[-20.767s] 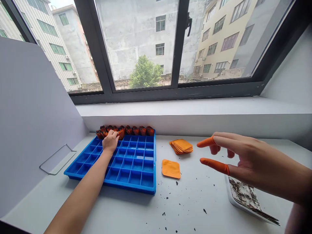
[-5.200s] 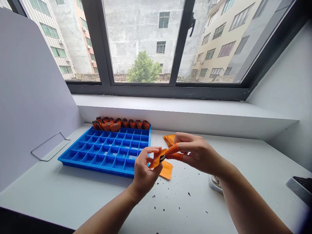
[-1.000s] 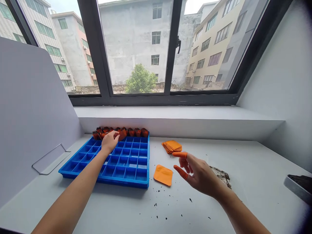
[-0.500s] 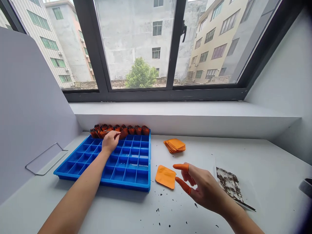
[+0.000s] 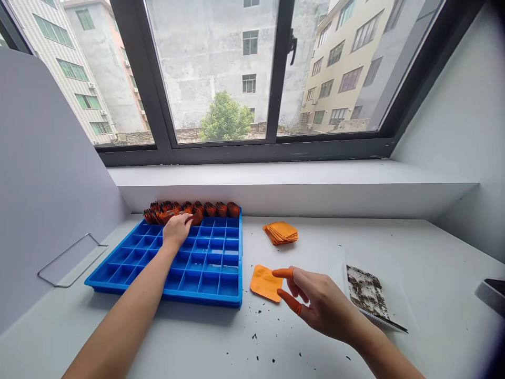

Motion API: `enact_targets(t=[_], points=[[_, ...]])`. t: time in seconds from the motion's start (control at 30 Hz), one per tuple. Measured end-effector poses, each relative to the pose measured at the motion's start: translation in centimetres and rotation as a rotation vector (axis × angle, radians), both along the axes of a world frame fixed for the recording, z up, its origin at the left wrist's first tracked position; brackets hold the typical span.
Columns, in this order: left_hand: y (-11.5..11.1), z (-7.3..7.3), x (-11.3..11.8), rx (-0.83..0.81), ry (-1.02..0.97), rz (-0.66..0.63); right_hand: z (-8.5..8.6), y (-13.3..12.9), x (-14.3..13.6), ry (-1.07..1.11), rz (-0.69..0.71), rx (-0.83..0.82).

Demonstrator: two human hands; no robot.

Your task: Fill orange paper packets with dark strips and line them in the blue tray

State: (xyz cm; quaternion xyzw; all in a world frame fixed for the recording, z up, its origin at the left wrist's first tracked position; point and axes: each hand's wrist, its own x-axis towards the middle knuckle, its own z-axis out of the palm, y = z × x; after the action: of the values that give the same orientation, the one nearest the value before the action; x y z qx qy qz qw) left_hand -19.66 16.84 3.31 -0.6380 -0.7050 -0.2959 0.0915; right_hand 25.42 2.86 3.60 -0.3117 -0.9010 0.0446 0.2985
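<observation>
My left hand (image 5: 176,230) is at the back of a blue compartment tray (image 5: 241,263), fingers pinched on a flat brownish-orange piece (image 5: 195,218). This piece leans at the back row, where several dark-edged orange bundles (image 5: 221,209) stand upright; its lower edge is hard to make out. My right hand (image 5: 315,297) hovers above the table, thumb and forefinger apart with nothing between them. Orange finger cots (image 5: 290,301) cover those two fingertips. Just left of them a single orange square (image 5: 263,283) lies flat, its right edge partly covered by the forefinger.
A stack of orange squares (image 5: 281,232) lies behind the single one. Right of my right hand rests a flat pad with dark flaky patches (image 5: 366,289). Dark crumbs (image 5: 254,336) dot the table front. A bent wire frame (image 5: 73,263) lies left of the tray, near a grey panel.
My right hand has shifted a little left, so its forefinger now overlaps the orange square. My left hand stays at the back row, its piece slightly lower. The whole view has shifted slightly.
</observation>
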Motion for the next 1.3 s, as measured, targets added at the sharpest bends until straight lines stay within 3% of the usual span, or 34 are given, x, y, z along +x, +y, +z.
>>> enact_targets(t=[0.27, 0.43, 0.63, 0.73, 0.83, 0.97, 1.07, 1.17, 1.3], points=[[-0.7, 0.5, 0.2, -0.037, -0.07, 0.185, 0.1, 0.0, -0.3, -0.073, -0.074, -0.166], [-1.1, 0.8, 0.6, -0.042, -0.052, 0.189, 0.2, 0.3, -0.5, -0.148, -0.082, -0.378], [-1.8, 1.2, 1.3, 0.024, -0.043, 0.142, -0.2, 0.7, -0.5, -0.122, -0.017, -0.452], [-2.5, 2.2, 2.3, 0.104, -0.046, 0.128, -0.3, 0.9, -0.4, -0.113, -0.039, -0.471], [-3.5, 4.4, 3.5, 0.189, -0.055, 0.104, -0.3, 1.1, -0.3, -0.111, -0.038, -0.464], [-6.0, 7.6, 6.8, 0.166, -0.03, -0.112, -0.2, 1.1, -0.3, -0.088, -0.03, -0.462], [-9.1, 7.9, 10.8, 0.015, 0.081, -0.473, -0.1, 0.9, -0.3, -0.095, -0.059, -0.5], [-12.2, 5.8, 15.1, -0.03, 0.173, -0.649, 0.0, 0.7, -0.3, -0.096, -0.069, -0.511], [-14.4, 1.2, 18.9, -0.039, 0.322, -0.862, 0.3, 0.4, -0.2, -0.107, -0.07, -0.505]])
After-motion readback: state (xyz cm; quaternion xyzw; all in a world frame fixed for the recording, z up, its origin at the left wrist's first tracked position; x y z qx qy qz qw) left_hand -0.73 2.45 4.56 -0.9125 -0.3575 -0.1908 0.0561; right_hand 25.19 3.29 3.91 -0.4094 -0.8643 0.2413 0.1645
